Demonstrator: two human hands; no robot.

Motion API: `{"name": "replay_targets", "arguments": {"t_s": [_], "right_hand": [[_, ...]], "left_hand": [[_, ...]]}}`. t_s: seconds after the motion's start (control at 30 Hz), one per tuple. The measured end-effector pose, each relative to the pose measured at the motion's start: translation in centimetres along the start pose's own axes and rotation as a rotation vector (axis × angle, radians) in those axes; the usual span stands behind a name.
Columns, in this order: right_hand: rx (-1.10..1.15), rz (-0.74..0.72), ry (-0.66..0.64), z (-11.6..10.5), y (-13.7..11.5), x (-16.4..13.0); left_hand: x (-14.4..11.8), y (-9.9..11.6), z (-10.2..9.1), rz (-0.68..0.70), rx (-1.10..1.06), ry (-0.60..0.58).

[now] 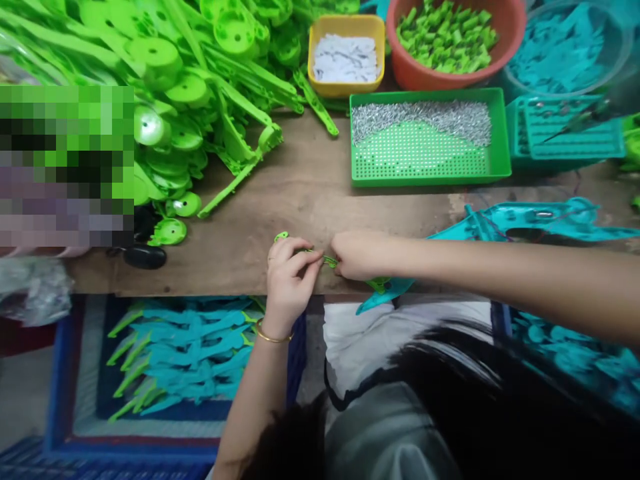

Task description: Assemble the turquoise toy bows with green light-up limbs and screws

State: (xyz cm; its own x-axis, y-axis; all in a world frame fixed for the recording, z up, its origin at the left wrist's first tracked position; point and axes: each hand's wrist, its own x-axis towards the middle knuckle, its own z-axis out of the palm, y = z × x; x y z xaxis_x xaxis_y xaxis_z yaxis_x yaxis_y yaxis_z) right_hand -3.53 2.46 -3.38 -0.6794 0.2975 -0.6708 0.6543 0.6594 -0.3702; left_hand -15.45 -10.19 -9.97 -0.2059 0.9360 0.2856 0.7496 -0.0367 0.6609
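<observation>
My left hand (289, 275) pinches a small green plastic piece (281, 236) at the front edge of the wooden table (310, 193). My right hand (356, 256) meets it fingertip to fingertip and grips a teal plastic part (383, 293) with a green insert, which pokes out below the hand over the table edge. A thin green strip (327, 260) runs between the two hands. A gold bangle sits on my left wrist.
A heap of green plastic parts (190, 73) fills the back left. A green tray of metal pins (425, 137), a yellow tub (346, 57), a red bowl of green bits (450, 40) and teal parts (530, 223) lie behind. A blue crate of assembled teal pieces (175, 360) stands below.
</observation>
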Motion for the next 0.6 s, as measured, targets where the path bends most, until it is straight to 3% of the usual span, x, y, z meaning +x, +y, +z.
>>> {"name": "replay_targets", "arguments": {"t_s": [0.13, 0.23, 0.37, 0.5, 0.6], "right_hand": [[0.019, -0.049, -0.015, -0.2, 0.6, 0.0], [0.076, -0.064, 0.124, 0.5, 1.5, -1.6], [-0.033, -0.041, 0.402, 3.8, 2.3, -5.0], [-0.279, -0.240, 0.510, 7.5, 3.0, -7.4], [-0.361, -0.313, 0.530, 8.8, 3.6, -7.9]], "left_hand": [[0.0, -0.1, -0.2, 0.002, 0.002, -0.001], [0.1, 0.0, -0.3, 0.013, 0.003, -0.009], [0.2, 0.3, -0.3, 0.006, -0.002, -0.008], [0.3, 0.3, -0.3, -0.023, 0.010, -0.016], [0.1, 0.4, -0.4, -0.003, 0.050, -0.008]]}}
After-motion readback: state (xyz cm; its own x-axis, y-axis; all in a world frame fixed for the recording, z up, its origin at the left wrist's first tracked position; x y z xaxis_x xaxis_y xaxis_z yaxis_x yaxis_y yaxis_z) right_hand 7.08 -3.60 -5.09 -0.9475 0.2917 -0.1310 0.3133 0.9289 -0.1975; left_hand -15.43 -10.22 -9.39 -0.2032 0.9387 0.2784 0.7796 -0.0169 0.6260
